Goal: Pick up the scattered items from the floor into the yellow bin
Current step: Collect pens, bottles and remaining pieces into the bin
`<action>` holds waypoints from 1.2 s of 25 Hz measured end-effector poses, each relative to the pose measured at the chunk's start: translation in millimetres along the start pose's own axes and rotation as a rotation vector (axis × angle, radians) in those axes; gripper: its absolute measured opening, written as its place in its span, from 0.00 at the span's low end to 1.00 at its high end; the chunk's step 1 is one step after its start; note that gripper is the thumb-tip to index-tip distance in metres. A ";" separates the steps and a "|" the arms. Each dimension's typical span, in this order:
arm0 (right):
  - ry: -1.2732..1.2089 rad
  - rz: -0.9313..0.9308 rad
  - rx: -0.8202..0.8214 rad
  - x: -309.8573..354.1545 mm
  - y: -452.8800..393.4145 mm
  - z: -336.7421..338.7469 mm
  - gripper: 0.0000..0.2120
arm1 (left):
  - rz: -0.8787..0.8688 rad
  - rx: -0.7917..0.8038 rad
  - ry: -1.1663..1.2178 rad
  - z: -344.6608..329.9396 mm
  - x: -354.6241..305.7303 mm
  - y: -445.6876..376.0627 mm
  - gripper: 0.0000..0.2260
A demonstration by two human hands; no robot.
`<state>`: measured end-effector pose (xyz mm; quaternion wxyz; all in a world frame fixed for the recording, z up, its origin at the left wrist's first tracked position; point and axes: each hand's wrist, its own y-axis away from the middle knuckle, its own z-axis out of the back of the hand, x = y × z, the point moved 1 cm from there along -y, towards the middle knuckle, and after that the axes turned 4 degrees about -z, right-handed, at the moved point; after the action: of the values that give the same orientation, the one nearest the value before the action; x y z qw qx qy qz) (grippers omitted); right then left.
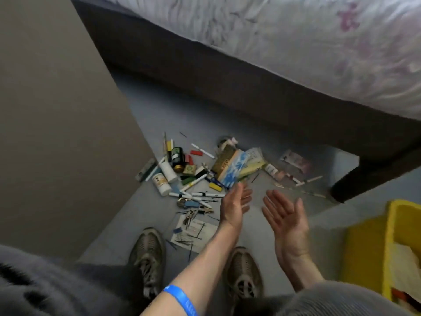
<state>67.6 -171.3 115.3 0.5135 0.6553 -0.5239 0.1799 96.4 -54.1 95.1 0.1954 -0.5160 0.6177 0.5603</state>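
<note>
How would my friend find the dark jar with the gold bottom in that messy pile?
Start at the tall grey wall on the left and look at the near edge of the floor pile beside it. The dark jar lies tipped among white tubes and pens; it alone is black-green with a shiny gold end.

Dim, soft daylight (edges warped)

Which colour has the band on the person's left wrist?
The wristband is blue with faint pale lettering, seen in the head view, the only one.
</note>
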 end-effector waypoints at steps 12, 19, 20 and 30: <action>1.074 0.011 0.222 -155.8 -119.5 -58.4 0.08 | -0.093 -0.363 -0.947 192.4 58.8 -77.9 0.11; 1.677 0.469 0.352 -172.7 -158.4 -89.0 0.12 | -0.408 0.084 -1.638 192.0 33.6 -128.9 0.21; 1.760 0.486 0.318 -172.2 -162.6 -87.2 0.13 | -0.408 0.134 -1.730 187.8 30.7 -137.1 0.20; 2.003 0.411 0.219 -146.5 -179.8 -64.6 0.05 | -0.361 0.281 -1.623 182.9 29.8 -140.4 0.18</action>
<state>187.3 -55.9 -58.8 0.6118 0.1454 0.0622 0.7751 143.4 119.5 -52.3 0.7276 -0.0150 0.2580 0.6355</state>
